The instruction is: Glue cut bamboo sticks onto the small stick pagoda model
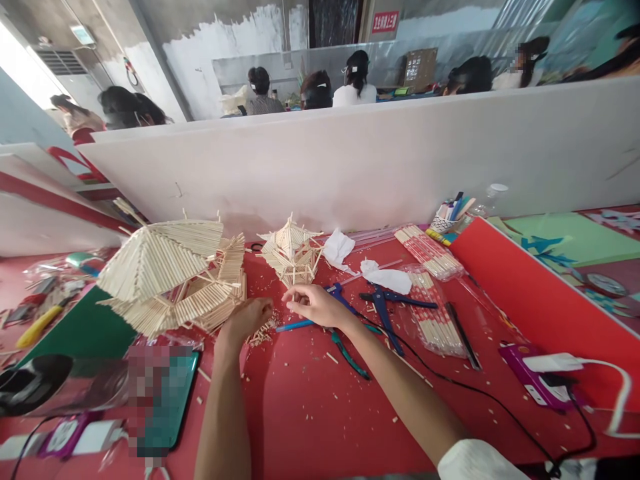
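My left hand (pixel 246 320) is low over the red table, its fingers curled in; whatever they may hold is hidden. Just right of it, my right hand (pixel 316 305) has its fingers loosely bent and apart, with nothing visible in them. Between and below the hands lies a pile of short cut stick pieces (pixel 263 333). A small pavilion model of wooden sticks (pixel 291 250) stands right behind my right hand. To the left is a larger stick-built model with a tiered roof (pixel 165 260). A blue glue gun (pixel 336 291), partly covered, lies by my right wrist.
A blue cutting tool (pixel 384 310), teal-handled pliers (pixel 351 358) and plastic-wrapped stick bundles (pixel 433 313) lie on the right. White tissue (pixel 339 248) lies near the small model. A black cable crosses to a purple power strip (pixel 540 380). A phone (pixel 175 400) lies left. A white partition (pixel 350 160) stands behind; people sit beyond.
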{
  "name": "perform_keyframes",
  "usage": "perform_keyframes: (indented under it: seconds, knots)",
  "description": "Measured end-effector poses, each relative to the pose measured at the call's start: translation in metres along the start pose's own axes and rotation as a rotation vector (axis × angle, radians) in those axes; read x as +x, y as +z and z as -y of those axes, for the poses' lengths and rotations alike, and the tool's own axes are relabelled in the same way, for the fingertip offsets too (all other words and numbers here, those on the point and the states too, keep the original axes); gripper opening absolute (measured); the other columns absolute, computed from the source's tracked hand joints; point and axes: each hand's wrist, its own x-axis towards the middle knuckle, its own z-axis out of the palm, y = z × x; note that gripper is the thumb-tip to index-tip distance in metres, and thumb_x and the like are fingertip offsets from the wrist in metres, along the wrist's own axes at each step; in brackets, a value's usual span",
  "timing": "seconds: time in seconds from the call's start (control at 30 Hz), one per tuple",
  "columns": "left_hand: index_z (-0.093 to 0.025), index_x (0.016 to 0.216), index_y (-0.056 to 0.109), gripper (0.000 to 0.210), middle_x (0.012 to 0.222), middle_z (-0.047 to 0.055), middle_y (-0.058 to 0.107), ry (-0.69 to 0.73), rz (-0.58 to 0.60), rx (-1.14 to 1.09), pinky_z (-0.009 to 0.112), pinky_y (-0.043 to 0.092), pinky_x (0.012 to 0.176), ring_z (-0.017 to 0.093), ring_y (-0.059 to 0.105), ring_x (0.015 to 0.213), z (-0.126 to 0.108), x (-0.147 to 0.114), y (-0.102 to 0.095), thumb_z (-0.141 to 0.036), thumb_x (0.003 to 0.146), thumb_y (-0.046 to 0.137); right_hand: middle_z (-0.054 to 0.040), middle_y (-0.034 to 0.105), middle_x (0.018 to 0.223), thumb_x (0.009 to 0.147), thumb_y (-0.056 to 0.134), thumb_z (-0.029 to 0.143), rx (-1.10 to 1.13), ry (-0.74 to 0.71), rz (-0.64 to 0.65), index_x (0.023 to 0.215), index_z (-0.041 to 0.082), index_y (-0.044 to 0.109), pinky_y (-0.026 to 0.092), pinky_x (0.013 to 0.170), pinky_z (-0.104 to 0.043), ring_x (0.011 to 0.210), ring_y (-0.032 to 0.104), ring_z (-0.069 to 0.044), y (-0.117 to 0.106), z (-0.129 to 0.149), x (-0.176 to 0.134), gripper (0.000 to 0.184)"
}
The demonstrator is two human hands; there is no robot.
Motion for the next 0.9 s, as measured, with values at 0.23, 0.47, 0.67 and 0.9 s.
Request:
perform_keyframes:
  seconds: [0.23, 0.47, 0.67, 0.9]
  knots:
    - [-0.022, 0.103, 0.065, 0.023, 0.099, 0.007, 0.074, -0.022, -0.032, 0.038, 0.027, 0.041, 0.075, 0.019, 0.068, 0.089, 0.004, 0.003, 0.005, -0.026, 0.1, 0.043, 0.0001, 0.064, 0.082, 0.094, 0.059, 0.03, 0.05, 0.044, 0.009, 0.106, 0.02, 0.066, 0.046, 0.062, -0.025, 0.064, 0.06, -0.012, 0.003, -0.006, 0.001, 0.017]
    - [-0.019, 0.115, 0.058, 0.025, 0.103, 0.01, 0.073, -0.065, -0.08, 0.069, 0.029, 0.044, 0.082, 0.021, 0.069, 0.096, 0.008, 0.007, 0.013, -0.025, 0.1, 0.039, -0.0007, 0.064, 0.084, 0.095, 0.058, 0.032, 0.036, 0.036, 0.003, 0.105, 0.02, 0.066, 0.048, 0.063, -0.025, 0.066, 0.06, -0.013, 0.001, -0.006, 0.001, 0.018]
    - [-0.018, 0.101, 0.063, 0.025, 0.105, 0.011, 0.072, -0.002, -0.083, 0.04, 0.03, 0.045, 0.087, 0.021, 0.067, 0.1, 0.008, 0.009, 0.014, -0.019, 0.097, 0.039, -0.0008, 0.064, 0.084, 0.096, 0.057, 0.035, 0.04, 0.019, 0.001, 0.106, 0.019, 0.066, 0.048, 0.064, -0.026, 0.066, 0.059, -0.013, -0.002, -0.005, 0.001, 0.02]
    - [-0.017, 0.101, 0.062, 0.027, 0.104, 0.01, 0.07, 0.009, -0.09, 0.031, 0.03, 0.044, 0.086, 0.02, 0.065, 0.098, 0.009, 0.01, 0.013, -0.015, 0.098, 0.036, -0.0007, 0.064, 0.084, 0.096, 0.057, 0.034, 0.046, 0.019, 0.007, 0.105, 0.02, 0.065, 0.048, 0.064, -0.027, 0.065, 0.059, -0.013, -0.002, -0.007, 0.002, 0.019]
